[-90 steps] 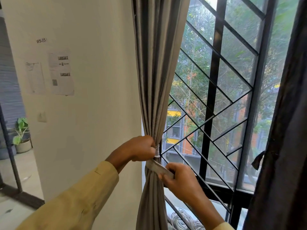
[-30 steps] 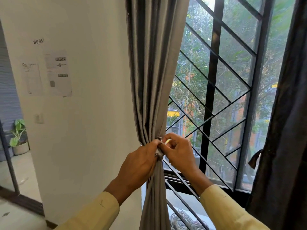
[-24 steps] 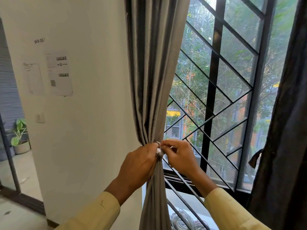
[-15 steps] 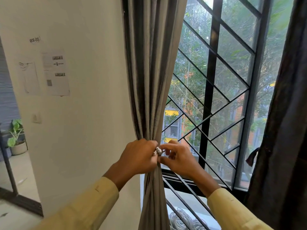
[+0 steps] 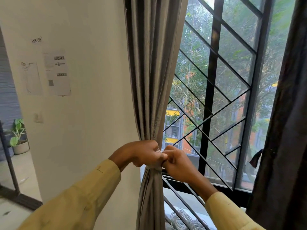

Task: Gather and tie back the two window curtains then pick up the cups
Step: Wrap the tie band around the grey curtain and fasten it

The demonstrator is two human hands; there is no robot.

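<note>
Mid-tie on the grey pleated fabric curtain (image 5: 149,80) at left, the left hand (image 5: 144,153) and right hand (image 5: 176,161) each pinch its pale cloth band (image 5: 153,167); next, probably cinch the knot.

grey curtain (image 5: 149,80): gathered, pale tie-band (image 5: 153,168) around | dark curtain (image 5: 285,130): hanging right

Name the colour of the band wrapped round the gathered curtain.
Off-white band, against the grey curtain; head view.

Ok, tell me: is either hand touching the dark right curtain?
No, left hand and right hand both grip the pale band round the grey curtain.
</note>
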